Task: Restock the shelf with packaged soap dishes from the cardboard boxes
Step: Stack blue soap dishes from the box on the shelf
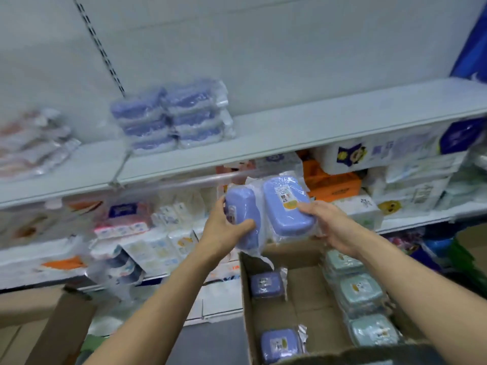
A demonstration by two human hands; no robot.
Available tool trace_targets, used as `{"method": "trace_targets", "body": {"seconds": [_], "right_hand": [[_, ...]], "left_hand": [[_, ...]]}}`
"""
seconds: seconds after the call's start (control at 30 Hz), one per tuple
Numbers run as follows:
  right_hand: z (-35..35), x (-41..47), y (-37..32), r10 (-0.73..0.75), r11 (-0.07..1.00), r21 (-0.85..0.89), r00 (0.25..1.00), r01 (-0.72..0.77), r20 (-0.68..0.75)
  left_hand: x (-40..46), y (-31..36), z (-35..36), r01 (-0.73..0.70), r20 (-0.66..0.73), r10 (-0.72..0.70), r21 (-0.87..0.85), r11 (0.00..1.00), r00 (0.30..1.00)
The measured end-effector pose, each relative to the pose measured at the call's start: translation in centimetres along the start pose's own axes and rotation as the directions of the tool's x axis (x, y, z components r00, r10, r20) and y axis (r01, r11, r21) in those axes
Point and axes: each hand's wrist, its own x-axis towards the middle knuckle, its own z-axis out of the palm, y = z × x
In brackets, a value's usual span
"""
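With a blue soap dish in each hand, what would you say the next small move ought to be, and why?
Probably lift both up to the upper shelf and set them beside the blue stacks: the left hand and right hand each grip a wrapped blue dish below it, with bare shelf alongside.

The two wrapped soap dishes (287, 206) held up are periwinkle blue under clear film, each with a small white and yellow label; the stacked dishes (174, 117) on the pale grey shelf (316, 127) are the same blue; in the brown cardboard box (305, 291) lie blue dishes (279, 343) and a row of pale mint green ones (361, 291); orange packs (332, 183) sit on the shelf below.
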Motion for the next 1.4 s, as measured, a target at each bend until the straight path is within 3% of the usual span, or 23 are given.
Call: {"method": "trace_targets", "body": {"seconds": [0.17,0.43,0.6,0.8,0.87,0.93,1.13,1.27,1.4], "right_hand": [[3.2,-0.3,-6.5,-0.048,0.991,-0.125,0.997,0.055,0.059],[8.3,1.8,-13.0,-0.139,0.981,-0.104,0.970,0.162,0.197],[12.0,6.0,-18.6,-0.286,0.958,0.023,0.955,0.285,0.079],[16.8,12.0,-24.4,-0.361,0.931,0.015,0.928,0.364,-0.087],[18.4,14.0,-25.9,-0.375,0.924,0.022,0.917,0.382,-0.135],[20.0,16.4,-27.1,-0.372,0.921,0.045,0.911,0.386,-0.178],[23.3,22.8,-28.5,-0.345,0.921,0.090,0.901,0.379,-0.262],[24.1,26.4,-29.1,-0.315,0.937,0.040,0.888,0.348,-0.334],[25.6,28.7,-29.6,-0.230,0.972,-0.045,0.889,0.231,-0.395]], "left_hand": [[-0.5,4.2,-4.6,-0.131,-0.071,0.133,0.030,0.991,0.989],[2.1,8.3,-12.4,-0.215,-0.163,0.247,0.191,0.958,0.955],[6.5,10.5,-19.0,-0.366,-0.241,0.477,0.388,0.846,0.845],[14.0,13.7,-27.1,-0.423,-0.161,0.666,0.659,0.622,0.728],[17.8,15.0,-30.1,-0.392,-0.183,0.658,0.677,0.623,0.730],[22.1,16.2,-32.7,-0.341,-0.177,0.599,0.682,0.647,0.781],[33.2,15.3,-34.7,-0.282,0.015,0.381,0.700,0.656,0.924],[36.6,13.9,-34.0,-0.316,0.159,0.305,0.748,0.583,0.939],[38.5,12.9,-33.8,-0.334,0.222,0.253,0.714,0.615,0.941]]}}
